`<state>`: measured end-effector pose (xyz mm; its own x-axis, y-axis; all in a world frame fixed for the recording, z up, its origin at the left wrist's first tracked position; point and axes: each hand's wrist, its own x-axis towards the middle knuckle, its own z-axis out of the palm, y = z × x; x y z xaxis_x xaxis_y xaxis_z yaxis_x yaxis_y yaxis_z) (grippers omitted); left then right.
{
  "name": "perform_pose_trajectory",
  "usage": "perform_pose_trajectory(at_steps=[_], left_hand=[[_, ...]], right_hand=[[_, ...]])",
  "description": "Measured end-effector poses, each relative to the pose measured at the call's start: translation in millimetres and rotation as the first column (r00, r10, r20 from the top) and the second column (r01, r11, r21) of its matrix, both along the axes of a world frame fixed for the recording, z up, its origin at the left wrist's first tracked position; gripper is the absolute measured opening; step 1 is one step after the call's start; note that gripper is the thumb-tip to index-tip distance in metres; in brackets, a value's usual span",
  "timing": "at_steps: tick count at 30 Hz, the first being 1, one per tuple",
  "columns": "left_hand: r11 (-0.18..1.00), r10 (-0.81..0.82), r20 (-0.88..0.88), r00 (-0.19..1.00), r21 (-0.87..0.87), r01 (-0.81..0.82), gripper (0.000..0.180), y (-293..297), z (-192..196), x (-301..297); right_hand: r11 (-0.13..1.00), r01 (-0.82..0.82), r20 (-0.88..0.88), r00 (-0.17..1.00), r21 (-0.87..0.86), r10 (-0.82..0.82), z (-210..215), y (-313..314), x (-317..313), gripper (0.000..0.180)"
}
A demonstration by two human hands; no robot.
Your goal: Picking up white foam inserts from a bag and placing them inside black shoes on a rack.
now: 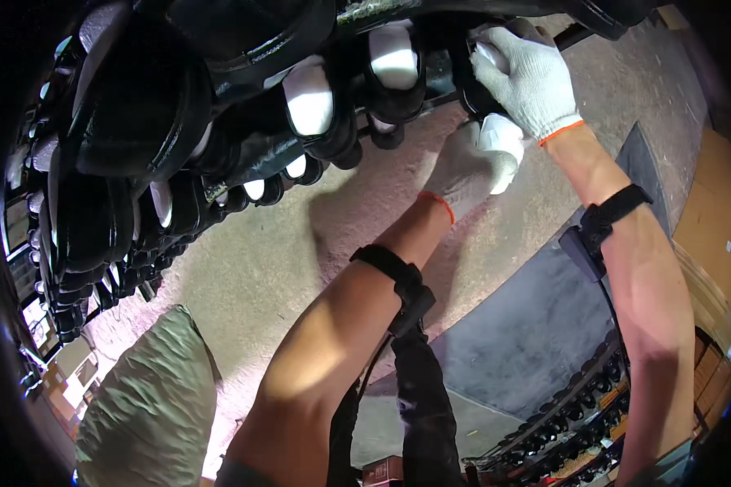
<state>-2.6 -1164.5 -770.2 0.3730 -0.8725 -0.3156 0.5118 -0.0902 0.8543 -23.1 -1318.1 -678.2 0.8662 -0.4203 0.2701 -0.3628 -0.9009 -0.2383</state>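
My left hand [463,170], in a white knit glove with an orange cuff, is closed around a crumpled white paper wad [503,146]. Just above it, my right hand [534,85] wears a matching glove. Its thumb and fingers bend around the opening of a black shoe [473,85], where a bit of white shows between them. The fingertips are partly hidden. To the left hang more black shoes, among them one with white stuffing [309,101] and another with white stuffing [394,58] in the opening.
Rows of black shoes [138,122] on a rack fill the upper left. A pale green wrinkled bag or cushion [150,406] lies lower left. Grey sheeting [528,325] covers part of the concrete floor [252,260]. Cardboard [711,195] stands at right; another shoe rack [560,422] is lower right.
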Motion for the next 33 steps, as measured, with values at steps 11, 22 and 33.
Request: perform_pose_trajectory(at_steps=[11, 22, 33], left_hand=[[0.992, -0.1, 0.165, 0.981, 0.09, 0.086, 0.048, 30, 48, 17], [0.79, -0.388, 0.194, 0.901, 0.573, 0.217, 0.067, 300, 101, -27], [0.46, -0.691, 0.342, 0.637, 0.887, 0.022, 0.065, 608, 322, -28]], right_hand=[[0.991, -0.131, 0.039, 0.99, -0.041, 0.133, -6, -42, 18, 0.025], [0.996, 0.064, 0.089, 0.994, 0.06, -0.069, -10, 16, 25, 0.025], [0.988, 0.138, 0.296, 0.948, -0.064, -0.113, 59, 63, 63, 0.041]])
